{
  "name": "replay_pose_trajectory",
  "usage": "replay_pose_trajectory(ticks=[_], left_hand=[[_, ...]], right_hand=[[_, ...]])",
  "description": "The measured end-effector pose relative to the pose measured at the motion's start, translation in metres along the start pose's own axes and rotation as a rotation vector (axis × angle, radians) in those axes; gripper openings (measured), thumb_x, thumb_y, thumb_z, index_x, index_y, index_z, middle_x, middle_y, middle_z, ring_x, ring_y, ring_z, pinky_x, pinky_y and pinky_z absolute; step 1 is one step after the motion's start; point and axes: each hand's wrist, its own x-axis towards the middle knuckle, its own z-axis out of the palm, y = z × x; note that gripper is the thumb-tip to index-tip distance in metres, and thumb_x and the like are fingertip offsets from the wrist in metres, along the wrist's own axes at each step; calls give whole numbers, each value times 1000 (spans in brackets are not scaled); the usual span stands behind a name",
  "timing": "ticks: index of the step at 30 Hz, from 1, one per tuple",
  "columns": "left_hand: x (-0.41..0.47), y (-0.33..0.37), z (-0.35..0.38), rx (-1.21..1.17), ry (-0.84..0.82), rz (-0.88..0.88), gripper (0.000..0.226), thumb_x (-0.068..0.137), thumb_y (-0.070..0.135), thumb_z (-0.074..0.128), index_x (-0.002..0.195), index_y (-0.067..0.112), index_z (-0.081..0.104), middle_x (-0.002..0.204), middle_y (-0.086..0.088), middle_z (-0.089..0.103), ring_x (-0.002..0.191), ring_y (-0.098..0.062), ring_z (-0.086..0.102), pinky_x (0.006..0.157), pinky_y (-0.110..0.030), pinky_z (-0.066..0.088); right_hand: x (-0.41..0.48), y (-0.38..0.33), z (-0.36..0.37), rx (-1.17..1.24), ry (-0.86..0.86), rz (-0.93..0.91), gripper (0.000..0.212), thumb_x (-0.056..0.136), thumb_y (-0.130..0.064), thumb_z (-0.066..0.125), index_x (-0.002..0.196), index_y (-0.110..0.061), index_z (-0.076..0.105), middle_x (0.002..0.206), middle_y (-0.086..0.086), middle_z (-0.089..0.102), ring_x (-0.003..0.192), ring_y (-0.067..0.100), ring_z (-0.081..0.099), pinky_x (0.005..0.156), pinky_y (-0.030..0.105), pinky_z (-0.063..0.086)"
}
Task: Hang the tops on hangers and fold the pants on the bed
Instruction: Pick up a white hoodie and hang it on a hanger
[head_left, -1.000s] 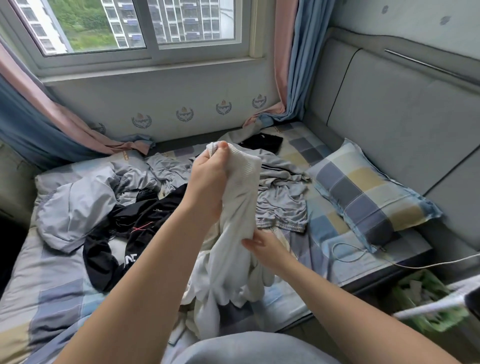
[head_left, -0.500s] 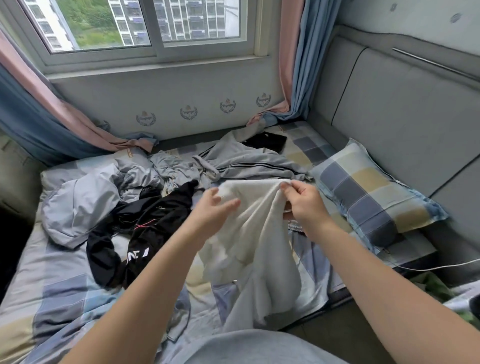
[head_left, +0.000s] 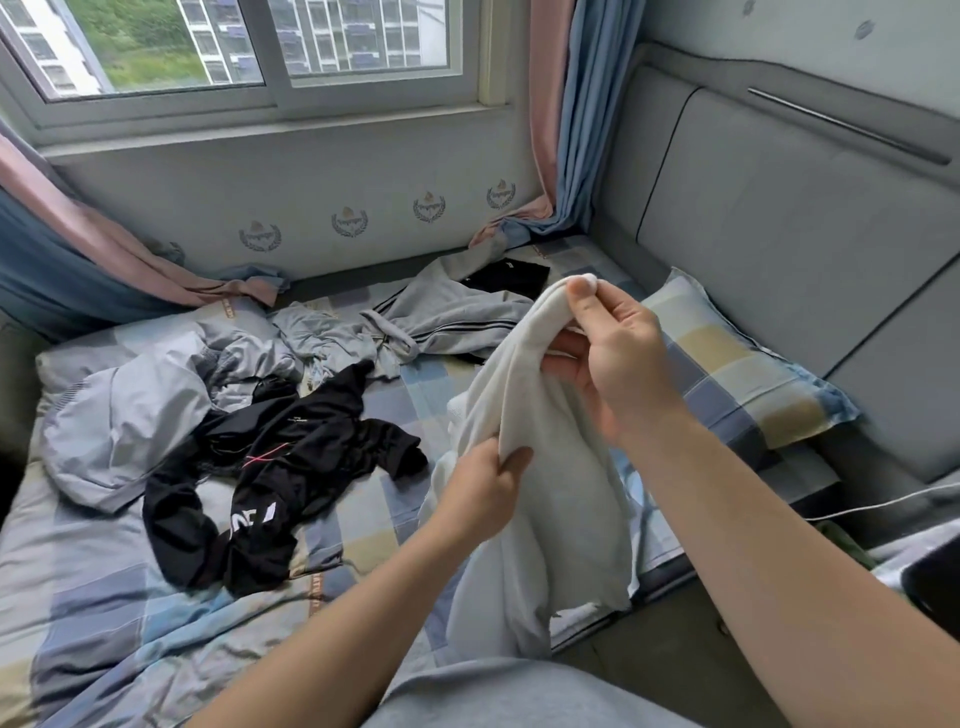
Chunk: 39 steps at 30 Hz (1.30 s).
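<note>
A white garment (head_left: 561, 467) hangs in the air over the near edge of the bed (head_left: 104, 597). My right hand (head_left: 608, 358) pinches its top end high up, thumb and fingers around the fabric. Lower down, my left hand (head_left: 483, 488) grips a fold of the same garment. On the checked sheet lie a black garment with white lettering (head_left: 270, 473), a grey striped garment (head_left: 457, 322), a pale grey jacket (head_left: 130, 421) and a small black folded piece (head_left: 509, 278). No hanger is in view.
A checked pillow (head_left: 737, 364) leans at the grey padded headboard (head_left: 805, 249) on the right. The window wall and curtains (head_left: 566, 119) close the far side. A white cable (head_left: 883, 501) runs off the bed's right edge over the floor gap.
My right hand has risen with the garment's top end, and my left hand has dropped to grip a lower fold. The cloth now hangs lengthwise instead of being spread between both hands.
</note>
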Motion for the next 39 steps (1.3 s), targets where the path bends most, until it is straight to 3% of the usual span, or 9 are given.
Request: replay_pose_trajectory(ticks=[5,8,11,15,18,22,27,31,39], left_hand=[[9,4,-30,-158,166,84,25,94,37,49,75,25,59,66,14,55,70,-15,50,65,-36,40],[7,10,-48,-306,223,140,21,95,24,51,89,26,71,73,21,62,75,-3,53,73,-27,43],[4,21,-70,-433,253,134,25,100,7,49,92,16,71,82,10,67,79,-7,57,78,-32,46],[-4,31,-97,-581,297,65,30,102,15,48,87,23,74,94,-9,70,92,-24,62,95,-55,50],[-10,40,-109,-683,294,41,34,105,16,46,87,24,74,96,-10,70,94,-27,63,97,-56,49],[-15,54,-116,-784,278,51,32,107,16,41,94,17,70,92,-8,73,85,-21,69,80,-41,58],[-13,55,-118,-845,279,31,27,106,18,42,100,12,68,87,-6,73,77,-17,70,67,-31,59],[-9,42,-121,-770,298,43,30,107,19,42,95,15,69,88,-4,73,81,-17,68,74,-34,56],[8,21,-117,-722,334,-74,30,104,19,46,94,21,74,103,-10,74,92,-22,68,87,-43,55]], right_hand=[[3,-5,-10,28,5,20,25,105,-23,50,91,-12,68,80,8,73,76,22,73,63,36,58],[1,3,-15,-14,-15,69,24,104,-20,49,89,-15,68,86,7,74,81,24,73,63,37,58],[-7,18,-20,-46,-62,139,20,103,-16,51,90,-14,65,90,7,74,87,25,72,70,39,59],[-24,53,-19,-257,-198,265,9,98,-16,60,102,-10,64,106,16,70,95,23,64,83,31,52],[-41,88,-14,-387,-381,404,46,86,-27,76,126,-16,56,124,2,61,108,10,58,81,10,45],[-58,125,-12,-567,-485,403,78,81,-31,81,146,-24,38,138,-9,48,127,7,45,93,16,39],[-61,147,-19,-768,-426,402,57,71,-55,71,121,-27,63,115,-7,69,107,15,64,91,40,53],[-47,146,-35,-850,-405,321,19,91,-38,68,100,-21,71,99,-1,73,95,18,66,75,33,49],[-25,129,-58,-921,-316,161,30,102,-26,53,82,-12,70,69,-2,65,66,9,57,63,33,42]])
